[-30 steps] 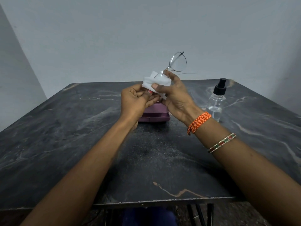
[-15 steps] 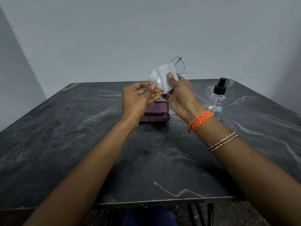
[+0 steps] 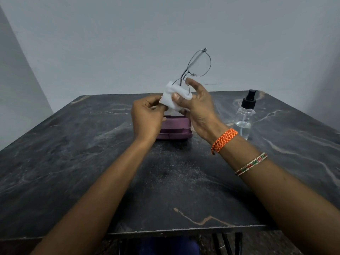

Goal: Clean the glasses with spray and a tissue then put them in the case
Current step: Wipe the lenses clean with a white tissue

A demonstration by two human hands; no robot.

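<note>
Thin wire-rimmed metal glasses (image 3: 199, 63) are held up in the air above the closed purple glasses case (image 3: 174, 128), one lens wrapped in the crumpled white tissue (image 3: 175, 98). The right hand (image 3: 197, 109) pinches tissue and lens between thumb and fingers; the left hand (image 3: 147, 116) pinches the tissue's near edge. Light, springy and easily bent, I judge, so hold by rim or bridge. A clear spray bottle with a black pump (image 3: 244, 116) stands right of the case.
</note>
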